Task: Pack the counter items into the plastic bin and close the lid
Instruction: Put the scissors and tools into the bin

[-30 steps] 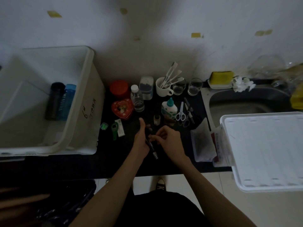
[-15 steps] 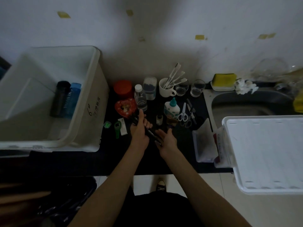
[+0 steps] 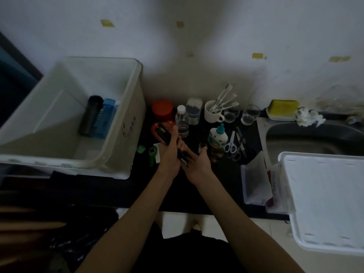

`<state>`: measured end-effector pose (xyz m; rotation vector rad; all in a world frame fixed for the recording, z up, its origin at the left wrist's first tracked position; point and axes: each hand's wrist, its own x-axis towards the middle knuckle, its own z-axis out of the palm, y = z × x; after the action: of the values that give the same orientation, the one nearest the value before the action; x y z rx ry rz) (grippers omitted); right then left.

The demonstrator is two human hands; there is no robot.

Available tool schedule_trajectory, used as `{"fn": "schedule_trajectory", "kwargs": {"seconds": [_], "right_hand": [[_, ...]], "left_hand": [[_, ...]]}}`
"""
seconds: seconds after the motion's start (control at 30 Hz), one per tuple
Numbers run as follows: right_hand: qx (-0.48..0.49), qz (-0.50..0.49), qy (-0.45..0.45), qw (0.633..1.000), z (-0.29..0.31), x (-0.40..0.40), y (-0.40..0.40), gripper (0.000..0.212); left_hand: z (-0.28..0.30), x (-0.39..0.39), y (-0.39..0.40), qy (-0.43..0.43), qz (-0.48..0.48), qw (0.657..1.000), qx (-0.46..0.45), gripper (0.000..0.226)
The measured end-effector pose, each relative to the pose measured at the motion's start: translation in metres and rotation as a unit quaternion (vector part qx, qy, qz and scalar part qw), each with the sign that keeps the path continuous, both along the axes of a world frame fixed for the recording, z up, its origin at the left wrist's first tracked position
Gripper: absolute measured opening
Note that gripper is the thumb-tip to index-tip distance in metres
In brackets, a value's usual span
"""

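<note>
Fingers first: left hand (image 3: 170, 152) curls round a bundle of dark pens (image 3: 167, 137), tips poking out over the red heart-shaped tin (image 3: 157, 128); right hand (image 3: 199, 162) lies palm-up, fingers straight, steadying the bundle's lower end.

Now biggest to smallest. White wall w/ yellow tape scraps behind. Plastic bin (image 3: 126, 115) sits at left on the dark table (image 3: 216, 184), open-topped, a black bottle (image 3: 91, 115) and blue bottle (image 3: 103, 119) leaning inside. Its lid (image 3: 325, 198) rests flat at right, partly over the steel sink (image 3: 315, 138). Then a clear tray (image 3: 254, 184), orange-lidded jar (image 3: 162, 109), mug w/ toothbrushes (image 3: 211, 113), two glasses (image 3: 241, 114), small water bottle (image 3: 182, 121), glue bottle (image 3: 217, 135), scissors (image 3: 231, 143), green bits near the bin.

Handling, my read: pens are light, stiff, smooth, so prob. slide apart if held loose; grip round the middle of the bundle. Glasses are the fragile ones, so go in last, on top. Dim light, cluttered table, so small stuff is easy to miss.
</note>
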<state>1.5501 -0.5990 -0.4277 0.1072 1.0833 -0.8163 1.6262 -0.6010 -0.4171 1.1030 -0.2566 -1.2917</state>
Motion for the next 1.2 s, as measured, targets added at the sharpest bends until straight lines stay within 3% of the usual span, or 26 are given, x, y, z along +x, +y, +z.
{"fn": "schedule_trajectory", "kwargs": {"seconds": [0.1,0.23,0.4,0.47,0.53,0.7,0.87,1.03,1.2], "right_hand": [[-0.025,0.052,-0.073,0.996,0.005,0.011,-0.002,0.085],[-0.163,0.167,0.048,0.971,0.011,0.008,-0.005,0.075],[-0.378,0.281,0.164,0.867,0.056,0.016,-0.03,0.045],[-0.442,0.319,0.202,0.814,0.07,0.03,-0.039,0.038],[-0.48,0.333,0.234,0.777,0.079,0.044,-0.045,0.035],[-0.513,0.374,0.211,0.743,0.1,0.083,-0.053,0.033],[-0.52,0.408,0.219,0.717,0.11,0.138,-0.062,0.034],[-0.499,0.392,0.205,0.745,0.116,0.201,-0.076,0.026],[-0.482,0.392,0.239,0.746,0.113,0.255,-0.087,0.027]], "left_hand": [[0.005,0.004,0.003,-0.018,-0.014,1.0,0.0,0.037],[0.019,0.035,0.005,-0.157,-0.042,0.987,0.009,0.032],[0.054,0.074,0.011,-0.377,-0.161,0.907,0.094,0.025],[0.068,0.089,0.011,-0.429,-0.207,0.874,0.099,0.027],[0.08,0.106,0.011,-0.441,-0.237,0.859,0.106,0.026],[0.101,0.153,0.015,-0.445,-0.279,0.843,0.12,0.016],[0.109,0.204,0.02,-0.393,-0.31,0.862,0.083,0.011],[0.122,0.281,0.009,-0.374,-0.382,0.843,0.061,0.018],[0.111,0.364,-0.005,-0.42,-0.45,0.784,0.081,0.025]]}}
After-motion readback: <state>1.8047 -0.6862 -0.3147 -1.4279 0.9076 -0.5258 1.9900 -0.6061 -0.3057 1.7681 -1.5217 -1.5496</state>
